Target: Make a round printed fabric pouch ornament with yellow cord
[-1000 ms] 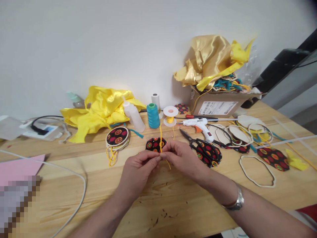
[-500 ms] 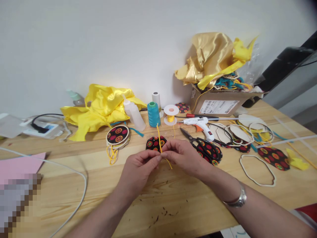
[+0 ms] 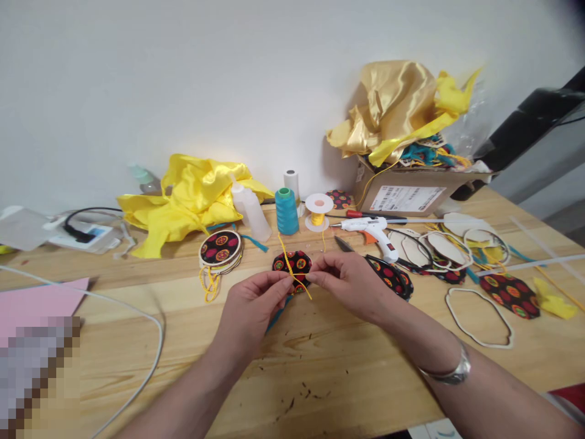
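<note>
Both hands meet over the middle of the wooden table (image 3: pixel 347 378). My left hand (image 3: pixel 256 305) pinches a thin yellow cord (image 3: pixel 289 263) between thumb and fingertips. My right hand (image 3: pixel 350 283) pinches the same cord a little to the right, with a silver bracelet on its wrist. The cord's free end rises up and to the left from the fingers. A teal strip (image 3: pixel 278 314) shows under my left hand. Just behind the fingers lies a black fabric piece (image 3: pixel 295 263) with red and yellow dots.
Behind stand a teal thread cone (image 3: pixel 287 211), a spool of yellow cord (image 3: pixel 318 212), a white squeeze bottle (image 3: pixel 251 213) and yellow satin (image 3: pixel 192 198). A glue gun (image 3: pixel 372 230), scissors (image 3: pixel 388 274), white frames and a cardboard box (image 3: pixel 411 192) lie right. A white cable (image 3: pixel 137 323) loops left.
The hands have drawn slightly apart along the cord. Its free end now leans to the left instead of standing upright. The view has shifted a little.
</note>
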`<state>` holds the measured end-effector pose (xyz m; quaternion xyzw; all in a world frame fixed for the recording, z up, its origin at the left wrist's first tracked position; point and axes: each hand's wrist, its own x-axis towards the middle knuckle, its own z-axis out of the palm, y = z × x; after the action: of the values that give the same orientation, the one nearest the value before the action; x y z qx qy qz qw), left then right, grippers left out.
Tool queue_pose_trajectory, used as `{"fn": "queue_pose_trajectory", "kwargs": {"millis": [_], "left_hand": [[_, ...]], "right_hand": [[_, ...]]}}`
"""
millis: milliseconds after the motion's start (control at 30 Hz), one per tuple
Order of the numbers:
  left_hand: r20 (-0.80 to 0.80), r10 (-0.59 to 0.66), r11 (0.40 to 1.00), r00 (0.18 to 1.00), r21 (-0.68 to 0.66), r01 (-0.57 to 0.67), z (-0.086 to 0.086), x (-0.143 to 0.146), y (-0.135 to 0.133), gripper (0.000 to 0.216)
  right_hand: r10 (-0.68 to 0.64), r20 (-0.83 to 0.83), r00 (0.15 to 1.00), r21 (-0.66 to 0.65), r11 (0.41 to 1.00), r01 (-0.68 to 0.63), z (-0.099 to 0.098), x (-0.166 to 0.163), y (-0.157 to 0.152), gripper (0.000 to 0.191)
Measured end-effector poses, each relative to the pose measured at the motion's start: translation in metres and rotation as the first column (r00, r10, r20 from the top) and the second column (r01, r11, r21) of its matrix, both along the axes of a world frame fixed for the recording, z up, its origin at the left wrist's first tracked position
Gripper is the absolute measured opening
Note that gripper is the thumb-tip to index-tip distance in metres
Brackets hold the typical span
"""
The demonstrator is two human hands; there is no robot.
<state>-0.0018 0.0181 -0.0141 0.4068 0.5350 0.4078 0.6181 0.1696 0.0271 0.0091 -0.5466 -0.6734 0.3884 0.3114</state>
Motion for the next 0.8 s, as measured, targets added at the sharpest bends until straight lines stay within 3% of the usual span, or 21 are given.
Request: {"fn": "queue_pose_trajectory", "kwargs": {"millis": [133, 267, 333, 433, 500, 567, 800], "left_hand": [[0.026, 0.013, 1.0, 1.0, -0.002, -0.013, -0.003, 0.0, 0.0, 0.021], [0.075, 0.052, 0.998, 0.996, -0.044, -0.048, -0.002, 0.002, 0.0, 0.017], [0.106, 0.079, 0.995, 0.991, -0.074, -0.072, -0.001, 0.003, 0.0, 0.017], [0.15, 0.102, 0.99, 0.984, -0.107, -0.086, 0.002, 0.006, -0.001, 0.016], [0.191, 0.109, 0.987, 0.976, -0.136, -0.084, 0.003, 0.007, -0.001, 0.015], [0.239, 0.122, 0.982, 0.963, -0.172, -0.082, 0.005, 0.008, -0.001, 0.015], [0.316, 0.122, 0.964, 0.941, -0.264, -0.036, 0.004, 0.006, 0.0, 0.015]], "right_hand": [[-0.05, 0.001, 0.999, 0.08, 0.996, 0.05, 0.0, -0.004, -0.006, 0.016], [-0.055, 0.112, 0.992, 0.322, 0.947, 0.016, -0.005, -0.013, -0.019, 0.012], [-0.056, 0.254, 0.966, 0.472, 0.878, -0.074, -0.008, -0.017, -0.025, 0.013], [-0.104, 0.468, 0.878, 0.643, 0.721, -0.258, -0.014, -0.02, -0.031, 0.016], [-0.118, 0.576, 0.809, 0.667, 0.641, -0.381, -0.015, -0.021, -0.033, 0.016], [-0.127, 0.65, 0.749, 0.651, 0.601, -0.464, -0.016, -0.022, -0.034, 0.017], [-0.165, 0.715, 0.679, 0.643, 0.536, -0.547, -0.015, -0.024, -0.035, 0.017]]}}
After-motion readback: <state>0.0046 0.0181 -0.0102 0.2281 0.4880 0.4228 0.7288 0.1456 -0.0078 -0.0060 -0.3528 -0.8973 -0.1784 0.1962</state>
